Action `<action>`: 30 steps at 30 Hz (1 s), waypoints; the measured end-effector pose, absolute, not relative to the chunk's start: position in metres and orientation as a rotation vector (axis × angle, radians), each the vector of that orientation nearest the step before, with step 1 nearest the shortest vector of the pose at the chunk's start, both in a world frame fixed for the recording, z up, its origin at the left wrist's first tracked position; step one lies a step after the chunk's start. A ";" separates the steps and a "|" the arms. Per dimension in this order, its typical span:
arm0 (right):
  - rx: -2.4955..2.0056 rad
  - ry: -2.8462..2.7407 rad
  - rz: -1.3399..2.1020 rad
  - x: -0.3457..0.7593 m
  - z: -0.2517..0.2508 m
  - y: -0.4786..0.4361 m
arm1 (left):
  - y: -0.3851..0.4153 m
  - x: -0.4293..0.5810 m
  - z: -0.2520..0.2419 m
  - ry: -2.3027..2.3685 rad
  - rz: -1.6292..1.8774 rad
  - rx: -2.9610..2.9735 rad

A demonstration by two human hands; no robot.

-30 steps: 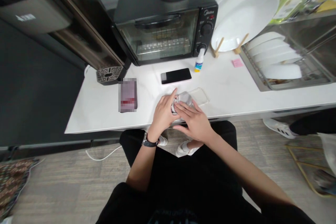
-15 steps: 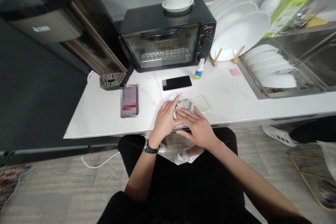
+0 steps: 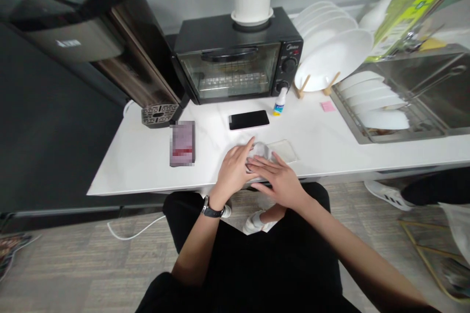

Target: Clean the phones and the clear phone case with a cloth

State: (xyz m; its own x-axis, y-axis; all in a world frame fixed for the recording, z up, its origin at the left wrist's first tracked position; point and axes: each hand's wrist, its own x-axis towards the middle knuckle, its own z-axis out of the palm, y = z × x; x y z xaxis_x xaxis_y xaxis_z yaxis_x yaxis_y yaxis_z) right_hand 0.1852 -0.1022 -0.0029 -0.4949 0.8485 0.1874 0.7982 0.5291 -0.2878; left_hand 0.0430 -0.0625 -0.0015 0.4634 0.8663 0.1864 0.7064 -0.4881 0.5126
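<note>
A crumpled light grey cloth (image 3: 262, 150) is held near the counter's front edge, between my two hands. My left hand (image 3: 234, 168) curls around its left side with the thumb raised. My right hand (image 3: 282, 182) lays its outstretched fingers over the cloth from the right, thumb apart. Whatever may lie under or inside the cloth is hidden. Just beyond my right fingers a clear phone case (image 3: 285, 150) lies flat. Farther back is a black-screened phone (image 3: 248, 120). A small white spray bottle (image 3: 279, 102) with a blue and yellow label stands to its right.
A blurred purple box (image 3: 182, 144) lies at left, before a drink dispenser (image 3: 159, 113). Behind are a toaster oven (image 3: 235, 71) and white plates (image 3: 336, 58) in a rack. A pink note (image 3: 328, 106) and a sink (image 3: 429, 132) are at right; another person's shoe (image 3: 389, 194) shows below.
The view has shifted slightly, so the counter things sit a little lower. My hands keep nearly the same hold on the cloth, with only slight finger movement.
</note>
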 end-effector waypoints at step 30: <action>-1.507 -2.345 0.202 0.215 -0.002 -0.104 | -0.059 0.041 0.001 1.287 0.653 2.332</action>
